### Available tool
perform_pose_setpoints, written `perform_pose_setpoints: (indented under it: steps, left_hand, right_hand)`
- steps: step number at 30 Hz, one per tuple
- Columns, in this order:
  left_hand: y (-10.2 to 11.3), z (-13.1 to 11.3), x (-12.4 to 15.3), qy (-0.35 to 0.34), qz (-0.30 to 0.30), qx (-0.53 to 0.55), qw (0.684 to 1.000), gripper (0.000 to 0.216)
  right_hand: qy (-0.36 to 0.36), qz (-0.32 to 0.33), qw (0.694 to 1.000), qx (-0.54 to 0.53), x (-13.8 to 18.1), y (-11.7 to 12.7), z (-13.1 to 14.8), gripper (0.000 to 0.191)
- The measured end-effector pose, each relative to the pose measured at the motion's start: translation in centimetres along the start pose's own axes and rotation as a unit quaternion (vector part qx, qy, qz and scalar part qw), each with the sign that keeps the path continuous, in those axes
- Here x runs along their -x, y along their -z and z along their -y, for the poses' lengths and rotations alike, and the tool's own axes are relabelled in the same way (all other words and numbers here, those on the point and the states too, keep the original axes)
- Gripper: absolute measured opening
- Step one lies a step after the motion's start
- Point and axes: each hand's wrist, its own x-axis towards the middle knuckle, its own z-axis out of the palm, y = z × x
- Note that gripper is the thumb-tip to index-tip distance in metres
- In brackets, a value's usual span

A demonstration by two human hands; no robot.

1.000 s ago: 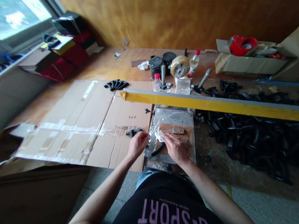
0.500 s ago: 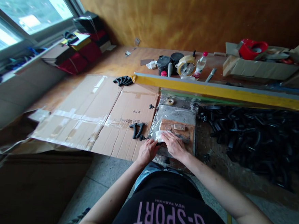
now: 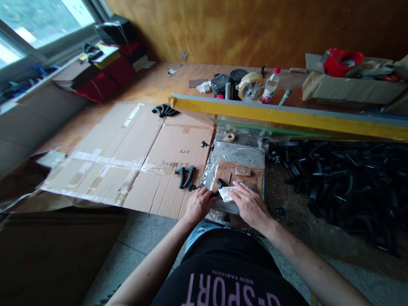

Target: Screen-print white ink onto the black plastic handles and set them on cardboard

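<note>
My left hand (image 3: 198, 204) is closed round a black curved handle part (image 3: 220, 186) at the near edge of a small foil-covered work plate (image 3: 238, 155). My right hand (image 3: 251, 204) presses a white cloth (image 3: 227, 193) against that part, fingers curled over it. Two wooden blocks (image 3: 243, 171) sit on the plate just beyond the hands. A finished pair of black parts (image 3: 184, 176) lies on the flattened cardboard (image 3: 134, 153) to the left of my left hand.
A yellow bar (image 3: 290, 116) crosses above the plate. A large heap of black parts (image 3: 348, 182) fills the right side. Tape roll (image 3: 249, 86), bottle (image 3: 270, 85) and black cans (image 3: 220, 84) stand at the back, with more black parts (image 3: 165, 109) and a cardboard box (image 3: 348, 86).
My left hand left the cardboard, where a black part now lies, and came to the plate's near edge to grip another part. My right hand drew the cloth back toward me.
</note>
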Motion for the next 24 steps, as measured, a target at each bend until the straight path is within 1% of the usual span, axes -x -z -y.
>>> perform_pose_setpoints:
  steps: [1,3,5,7,10,12,13,15,16,18,20,21,22,23,24]
  left_hand:
    - [0.0,0.1,0.0,-0.001,0.002,0.002,1.0,0.018]
    - [0.3,0.2,-0.1,-0.003,0.009,0.005,1.0,0.018]
    - [0.9,0.1,-0.3,-0.001,0.011,0.011,1.0,0.019]
    - [1.8,-0.6,-0.7,0.002,0.01,0.027,1.0,0.02]
    - [3.2,-2.7,-1.9,-0.005,0.014,0.057,0.998,0.019]
    - [3.6,-4.9,-3.4,-0.031,0.025,0.071,0.997,0.019]
    - [3.5,-6.2,-4.4,-0.052,0.031,0.078,0.995,0.02]
    - [3.0,-8.8,-6.6,-0.1,0.042,0.089,0.99,0.021]
    - [2.6,-10.1,-7.7,-0.119,0.045,0.094,0.987,0.022]
    - [2.1,-12.6,-9.5,-0.147,0.048,0.109,0.982,0.029]
    - [2.6,-14.6,-10.5,-0.174,0.043,0.148,0.973,0.044]
    - [3.3,-15.4,-10.6,-0.187,0.041,0.183,0.964,0.045]
    - [4.4,-16.0,-10.3,-0.199,0.046,0.231,0.951,0.042]
    - [5.7,-16.5,-9.8,-0.207,0.056,0.292,0.932,0.038]
    - [7.1,-16.8,-9.1,-0.213,0.072,0.361,0.905,0.035]
  right_hand:
    - [-0.02,-0.022,0.999,-0.024,0.3,0.6,0.2,0.038]
    - [-0.093,-0.067,0.989,-0.094,1.3,1.4,-0.1,0.037]
    - [-0.192,-0.103,0.958,-0.184,2.6,1.9,-1.0,0.035]
    - [-0.284,-0.151,0.906,-0.277,4.3,2.1,-2.5,0.04]
    - [-0.372,-0.256,0.801,-0.394,7.0,2.4,-4.9,0.049]
    - [-0.403,-0.326,0.728,-0.449,8.5,3.0,-6.1,0.052]
    - [-0.408,-0.358,0.696,-0.469,9.1,3.4,-6.6,0.053]
    - [-0.406,-0.421,0.645,-0.492,10.0,4.4,-7.4,0.052]
    - [-0.401,-0.449,0.625,-0.496,10.4,5.0,-7.7,0.05]
    - [-0.392,-0.49,0.601,-0.496,11.0,5.9,-8.1,0.048]
    - [-0.383,-0.51,0.591,-0.494,11.5,6.5,-8.3,0.046]
    - [-0.378,-0.513,0.591,-0.494,11.8,6.7,-8.4,0.045]
    - [-0.376,-0.514,0.591,-0.495,12.1,6.6,-8.4,0.045]
    - [-0.376,-0.513,0.59,-0.497,12.3,6.5,-8.5,0.045]
    - [-0.378,-0.508,0.588,-0.503,12.4,6.2,-8.5,0.045]
